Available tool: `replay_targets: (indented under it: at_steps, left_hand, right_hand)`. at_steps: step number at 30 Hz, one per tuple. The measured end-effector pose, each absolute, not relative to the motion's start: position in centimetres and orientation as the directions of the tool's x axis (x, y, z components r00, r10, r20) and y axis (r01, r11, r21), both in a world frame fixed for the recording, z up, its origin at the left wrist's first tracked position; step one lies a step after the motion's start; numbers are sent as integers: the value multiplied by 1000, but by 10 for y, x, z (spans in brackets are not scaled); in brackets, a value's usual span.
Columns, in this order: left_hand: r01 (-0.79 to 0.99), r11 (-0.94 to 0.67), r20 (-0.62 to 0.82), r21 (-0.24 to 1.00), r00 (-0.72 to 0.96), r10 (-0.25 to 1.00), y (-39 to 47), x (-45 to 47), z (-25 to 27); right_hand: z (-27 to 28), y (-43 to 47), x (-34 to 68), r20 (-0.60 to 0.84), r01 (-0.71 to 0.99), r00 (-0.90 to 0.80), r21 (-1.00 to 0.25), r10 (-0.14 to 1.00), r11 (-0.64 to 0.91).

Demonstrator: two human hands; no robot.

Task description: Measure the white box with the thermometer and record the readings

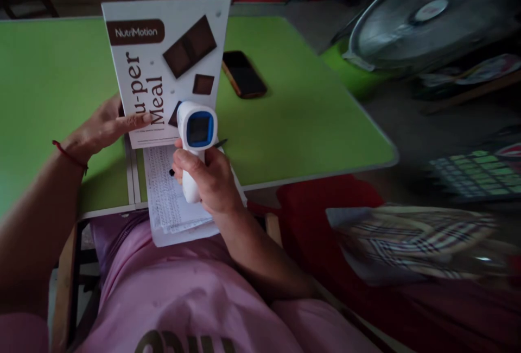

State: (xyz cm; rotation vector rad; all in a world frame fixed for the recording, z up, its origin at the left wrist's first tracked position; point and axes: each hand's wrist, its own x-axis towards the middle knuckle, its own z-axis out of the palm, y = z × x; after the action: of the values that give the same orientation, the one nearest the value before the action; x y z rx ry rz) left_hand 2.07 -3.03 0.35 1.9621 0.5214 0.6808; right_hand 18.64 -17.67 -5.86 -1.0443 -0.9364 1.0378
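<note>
Spreading across the scene from the left, a green counter [309, 125] ends at a rounded corner on the near right, with a red chair [325, 201] just beside that edge. Over the counter, left of the middle, a white NutriMotion pack [169, 71] stands nearly upright, tilted slightly, its printed front toward the person. Written papers [171, 201] lie below it at the near edge, partly overhanging (whether the pack's lower edge touches them, I cannot tell).

The left hand [108, 125] has its grip clamped on the pack's lower left side: the thumb lies across the front, pointing right, while the other fingers go behind the left edge, mostly hidden. The right hand [209, 171] has its grip closed around the handle of a white infrared thermometer [197, 136], thumb along the near side and fingers curled round the left. The thermometer's blue-framed screen is dark and faces the person; its head overlaps the pack's lower right corner in this view.

Farther right on the counter lies a dark phone [244, 75] in a brown case. A pen [222, 142] shows just beyond the right hand, and a thin red bracelet [67, 156] circles the left wrist.
</note>
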Motion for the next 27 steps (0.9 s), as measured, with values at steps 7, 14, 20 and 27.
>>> replay_targets:
  at_steps: [7,14,20,27]
  left_hand:
    - [85,-460,248,884,747,616,-29,21,3]
    - [88,-465,241,881,762,601,-26,20,1]
    - [81,-467,242,881,770,591,-27,21,1]
    - [76,-476,250,876,772,584,-27,22,3]
  right_hand:
    - [-59,-176,186,113,-216,250,-962,962,169]
    - [-61,-176,186,89,-192,271,-971,959,145]
    - [-61,-176,185,88,-222,248,-964,965,145]
    - [-63,-176,185,99,-216,251,-964,963,155]
